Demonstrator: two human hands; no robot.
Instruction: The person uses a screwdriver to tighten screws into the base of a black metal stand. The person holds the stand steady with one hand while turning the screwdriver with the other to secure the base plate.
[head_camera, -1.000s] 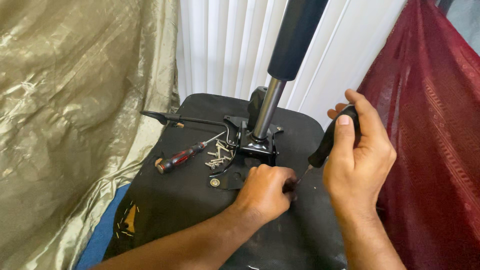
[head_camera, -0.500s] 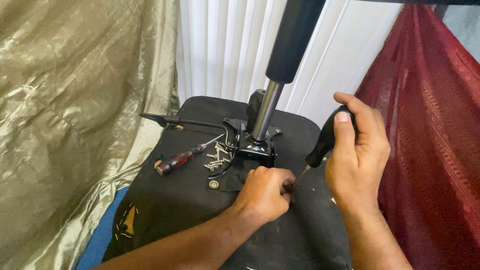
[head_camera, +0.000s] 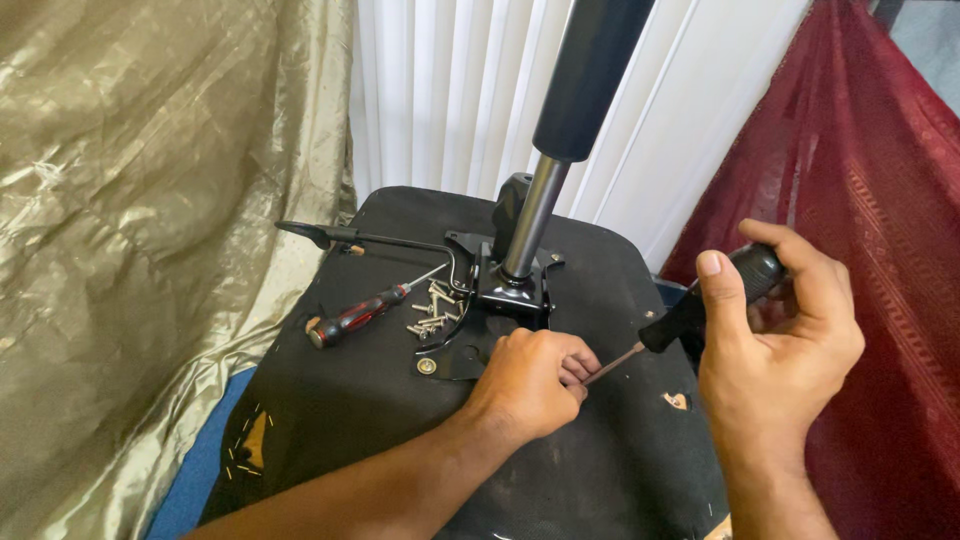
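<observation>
Cut off at the top edge: black gas cylinder (head_camera: 585, 75), rising from a black metal plate (head_camera: 510, 290) on the upturned black seat base (head_camera: 400, 400); hidden under the curled left hand (head_camera: 530, 385), pressed narrow on the seat, whatever the fingertips pinch, perhaps a screw. Wrapped tight in the right hand (head_camera: 775, 340), a black-handled screwdriver (head_camera: 700, 305), tip angled against the left fingers. Lying loose beside the plate: red-and-black screwdriver (head_camera: 355, 315), small pile of screws (head_camera: 435, 310).
</observation>
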